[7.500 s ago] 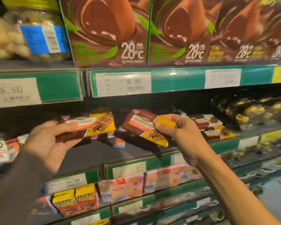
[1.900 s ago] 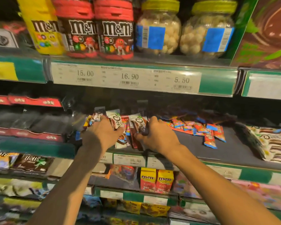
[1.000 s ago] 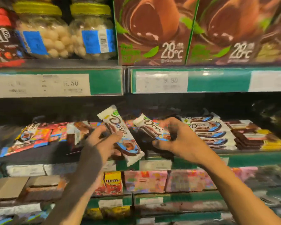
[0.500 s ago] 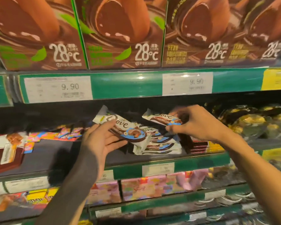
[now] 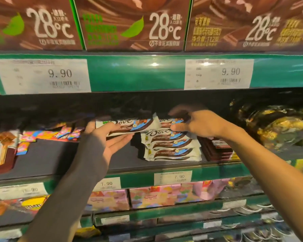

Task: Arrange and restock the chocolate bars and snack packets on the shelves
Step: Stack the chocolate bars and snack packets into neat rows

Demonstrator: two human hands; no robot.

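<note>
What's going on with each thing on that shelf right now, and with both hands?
Left hand: grips one Dove bar, lifted above the shelf.
Held Dove bar: level, off the stack.
Right hand: pinches a second Dove bar at the stack top.
Second Dove bar: atop the stack.
Dove stack: piled flat, roughly aligned.
Dark chocolate bars: stacked right of it.
Colourful packets: strewn loosely.

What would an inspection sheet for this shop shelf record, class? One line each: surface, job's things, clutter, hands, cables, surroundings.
Surface: dark middle shelf with green price rail.
Job's things: white Dove chocolate bar held level; stack of white Dove bars on the shelf.
Clutter: small colourful packets lying loose at left.
Hands: left hand grips the held bar; right hand pinches the top bar of the stack.
Cables: nothing seen.
Surroundings: brown 28°C boxes above; gold-wrapped sweets at right.
</note>
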